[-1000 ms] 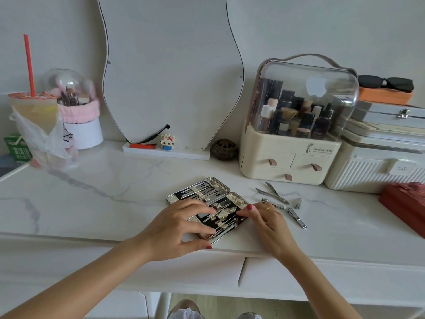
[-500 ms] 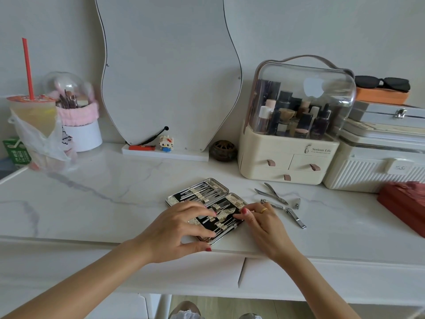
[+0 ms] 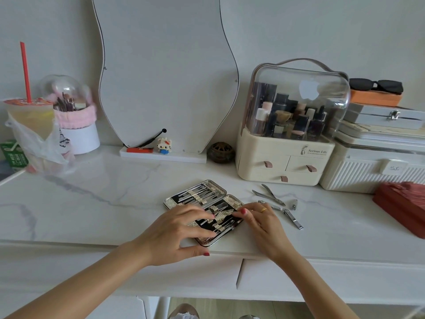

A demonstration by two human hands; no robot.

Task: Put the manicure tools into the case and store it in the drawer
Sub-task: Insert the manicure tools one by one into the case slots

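An open metal manicure case (image 3: 198, 195) lies flat near the front edge of the marble table, with several steel tools strapped in both halves. My left hand (image 3: 177, 231) rests on the near half, fingers spread, thumb at the case's front corner. My right hand (image 3: 259, 221) touches the near half's right edge with its fingertips. Whether it pinches a tool there, I cannot tell. To the right lie loose nippers (image 3: 269, 195), a long nail clipper (image 3: 293, 219) and a small clipper (image 3: 293, 204). Two shut drawer fronts (image 3: 276, 279) sit below the tabletop.
A cream cosmetics organiser (image 3: 285, 162) with a clear dome stands behind the tools. White boxes (image 3: 368, 171) and a red box (image 3: 404, 203) are at the right. A wavy mirror (image 3: 165, 72), a brush pot (image 3: 78, 132) and a bagged drink (image 3: 32, 125) stand behind and left.
My right hand's fingertips have shifted slightly left onto the case's right edge. The left hand has stayed on the case. The loose tools have not moved.
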